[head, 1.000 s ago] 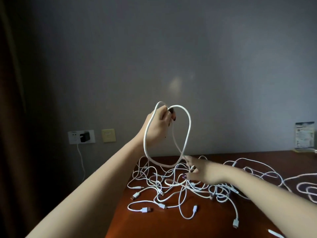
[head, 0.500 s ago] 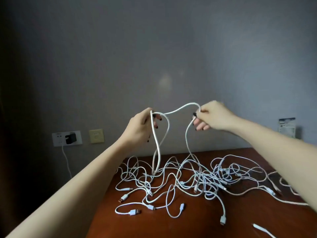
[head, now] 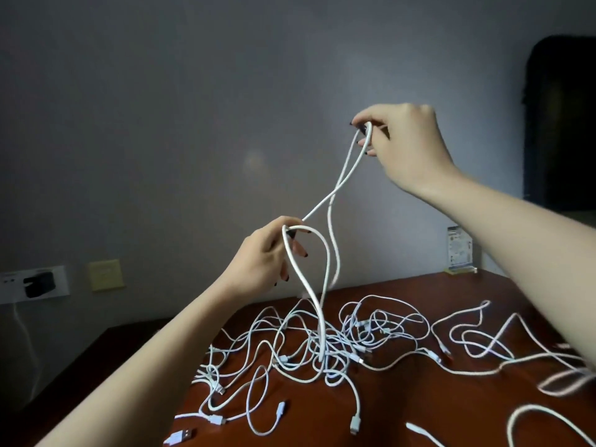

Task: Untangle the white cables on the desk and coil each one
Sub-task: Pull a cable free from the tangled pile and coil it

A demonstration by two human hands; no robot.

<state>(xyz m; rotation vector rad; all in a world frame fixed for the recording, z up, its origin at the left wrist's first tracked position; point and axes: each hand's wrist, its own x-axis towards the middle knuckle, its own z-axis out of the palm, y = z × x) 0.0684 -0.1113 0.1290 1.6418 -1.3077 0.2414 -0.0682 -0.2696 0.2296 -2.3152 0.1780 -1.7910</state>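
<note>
Drawing one thick cable (head: 325,262) up from the desk's tangle (head: 322,346), left hand (head: 264,259) and right hand (head: 406,140) both pinch it; next, free its trapped end.

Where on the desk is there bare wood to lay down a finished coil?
Bare patches on the desk: the front strip between the cable tangle and the loose loop at front right, and the far strip between the tangle and the card stand. The centre is crowded; strands sprawl rightward under the right hand's forearm.
</note>
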